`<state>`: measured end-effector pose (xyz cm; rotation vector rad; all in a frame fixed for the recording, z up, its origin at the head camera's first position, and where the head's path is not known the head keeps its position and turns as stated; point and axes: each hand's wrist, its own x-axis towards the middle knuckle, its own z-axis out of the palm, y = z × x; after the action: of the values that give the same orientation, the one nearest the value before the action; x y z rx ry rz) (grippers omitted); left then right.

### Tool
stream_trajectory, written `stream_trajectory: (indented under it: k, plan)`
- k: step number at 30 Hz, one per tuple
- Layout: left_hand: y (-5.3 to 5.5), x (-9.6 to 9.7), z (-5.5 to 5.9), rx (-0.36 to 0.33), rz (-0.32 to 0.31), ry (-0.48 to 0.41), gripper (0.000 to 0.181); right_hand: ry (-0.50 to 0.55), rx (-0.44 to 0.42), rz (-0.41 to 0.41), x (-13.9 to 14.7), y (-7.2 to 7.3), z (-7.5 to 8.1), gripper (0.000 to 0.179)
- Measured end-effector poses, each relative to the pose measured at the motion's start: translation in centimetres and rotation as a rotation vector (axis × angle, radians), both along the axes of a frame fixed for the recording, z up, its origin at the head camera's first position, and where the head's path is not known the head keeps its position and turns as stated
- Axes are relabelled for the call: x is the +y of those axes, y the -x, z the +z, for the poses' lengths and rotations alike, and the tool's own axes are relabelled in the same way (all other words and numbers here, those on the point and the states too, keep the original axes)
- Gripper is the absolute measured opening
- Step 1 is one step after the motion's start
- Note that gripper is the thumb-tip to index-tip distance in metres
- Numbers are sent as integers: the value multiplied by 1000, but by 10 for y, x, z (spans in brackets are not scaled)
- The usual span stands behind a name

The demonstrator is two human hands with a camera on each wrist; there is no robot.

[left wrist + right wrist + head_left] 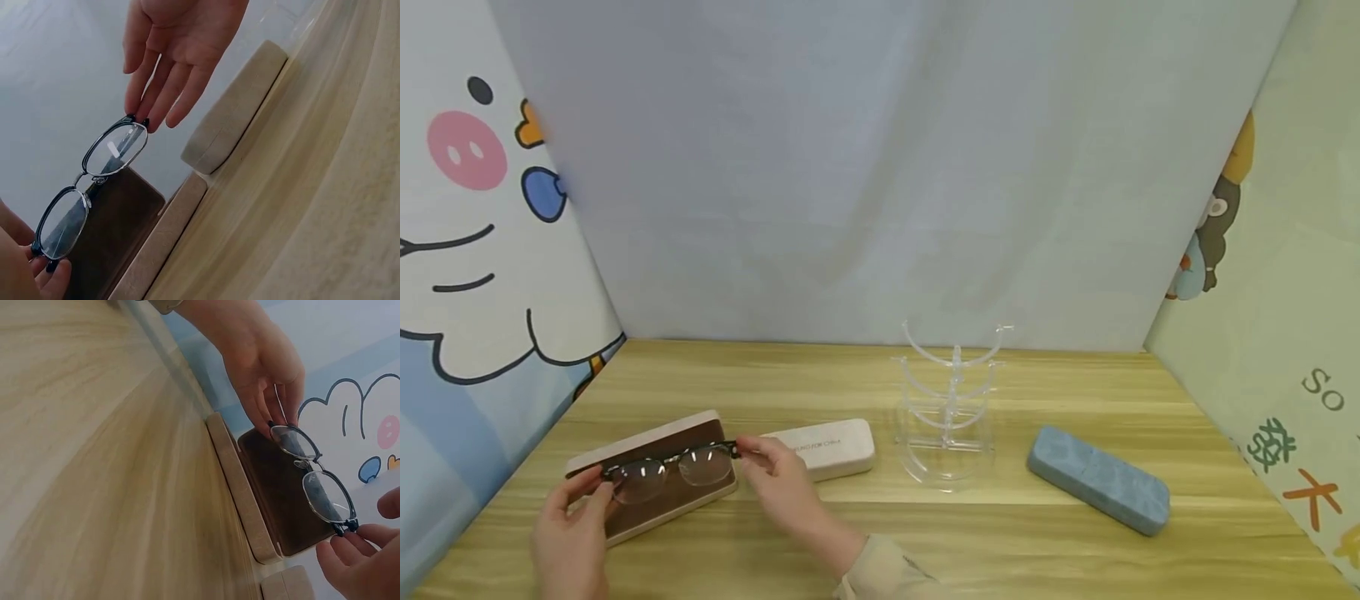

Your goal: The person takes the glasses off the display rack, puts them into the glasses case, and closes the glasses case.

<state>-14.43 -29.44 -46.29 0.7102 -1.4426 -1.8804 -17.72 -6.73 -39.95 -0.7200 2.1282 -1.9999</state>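
Note:
A pair of eyeglasses [638,481] with dark upper rims and thin metal lower rims hangs over an opened eyeglass case [672,518] with a dark brown inside. My left hand [571,533] pinches one end of the frame, near the hinge. At the other end, my right hand [786,487] holds the hinge corner by its fingertips, with the thumb standing apart in the right wrist view. Dark temples show behind the lenses [326,497] there. The left wrist view has the right hand [181,56] with fingers extended down to the frame.
Behind the right hand lies a closed cream case [838,448] with lettering. A clear tiered display stand [951,417] stands mid-table, and a blue case [1099,479] lies to its right. Cloth walls [880,167] enclose the wooden table [1000,558].

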Motion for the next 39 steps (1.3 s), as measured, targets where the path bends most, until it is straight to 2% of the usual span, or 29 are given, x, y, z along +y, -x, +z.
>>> stream_trajectory:
  k: [2, 6, 9, 13, 17, 24, 27, 32, 34, 37, 39]
  plan:
    - [-7, 3, 7, -81, -19, 71, 27, -54, 0, 6, -4, 1, -1, 32]
    - [-20, 14, 29, -302, -22, 324, 29, -159, 1, 12, -12, 6, -3, 33]
    - [-23, 20, 38, -465, -4, 500, 36, -236, -14, 13, -16, 9, -2, 33]
    - [-22, 19, 39, -539, -49, 542, 42, -318, -32, 17, -21, 12, 0, 37]
    - [-23, 16, 36, -567, -92, 557, 44, -382, -13, -4, -29, 13, -1, 37]
    - [-25, 18, 31, -585, -73, 619, 42, -559, 29, -30, -39, 10, 1, 37]
    - [-26, 19, 32, -609, -96, 618, 44, -589, 49, -32, -42, 9, 2, 37]
    - [-26, 17, 32, -626, -144, 613, 43, -567, 22, -53, -45, 8, 2, 38]
    - [-26, 16, 31, -610, -134, 611, 40, -539, -4, -74, -45, 7, 2, 37]
    - [-24, 17, 32, -571, -112, 533, 47, -488, -31, -111, -46, 5, 3, 33]
    - [-21, 18, 33, -508, -111, 454, 56, -452, -35, -126, -46, 6, 2, 31]
